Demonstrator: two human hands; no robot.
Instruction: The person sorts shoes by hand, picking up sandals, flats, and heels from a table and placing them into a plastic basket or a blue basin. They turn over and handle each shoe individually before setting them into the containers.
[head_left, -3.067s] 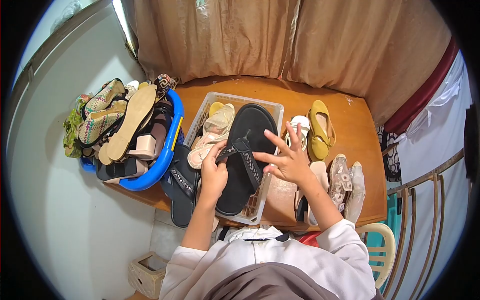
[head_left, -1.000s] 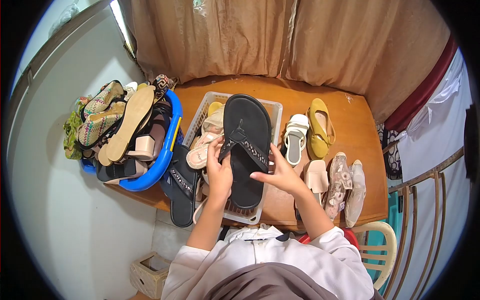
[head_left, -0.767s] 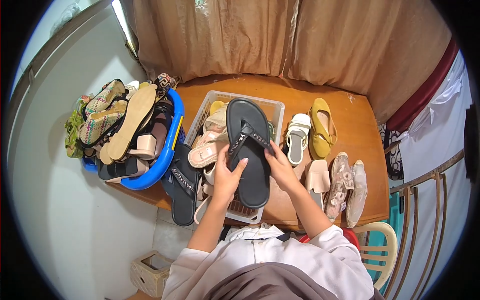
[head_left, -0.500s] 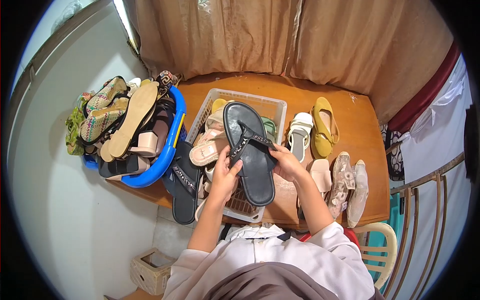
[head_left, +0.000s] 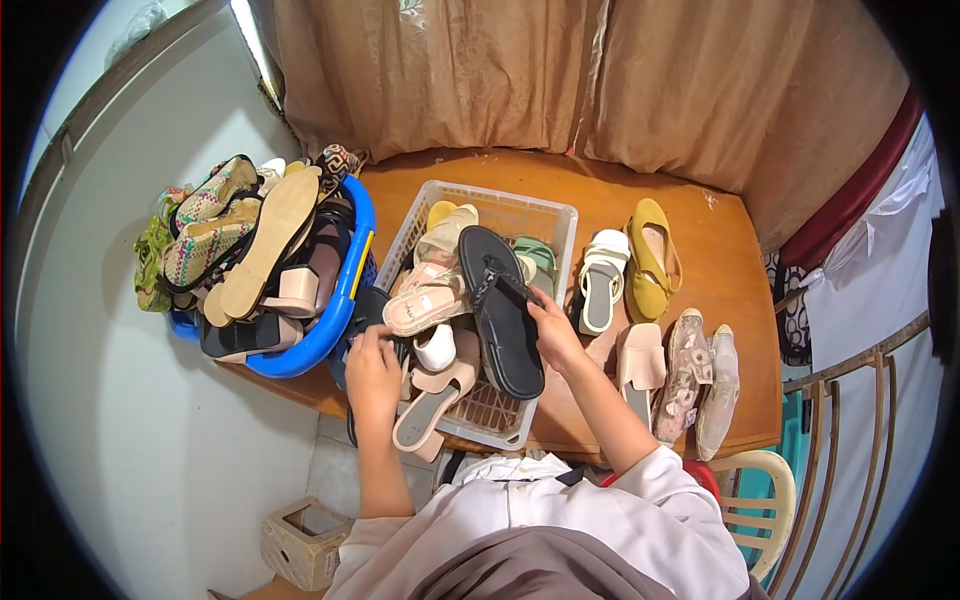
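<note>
In my right hand (head_left: 555,335) is a black thong sandal (head_left: 504,335) with a braided strap, gripped by its right edge and tilted over the basket. My left hand (head_left: 373,375) has its fingers curled at the strap area of a second black sandal (head_left: 370,305), partly hidden beneath the hand and forearm. Between the hands, a pale slide (head_left: 425,310), a white-strapped shoe (head_left: 436,348) and a beige heeled sandal (head_left: 430,405) lie in or over the white plastic basket (head_left: 568,250). A green sandal (head_left: 536,255) sits farther back inside.
At left, a blue basket (head_left: 345,310) is heaped with shoes. Along the wooden table's (head_left: 735,290) right side stand white sandals (head_left: 603,280), mustard flats (head_left: 652,260), a beige slide (head_left: 641,360) and lace flats (head_left: 684,375). A plastic chair (head_left: 775,500) is at lower right.
My left hand has let go of the held sandal and moved left to the other black one. The held sandal has shifted slightly and turned, uncovering the white-strapped shoe and beige heeled sandal.
</note>
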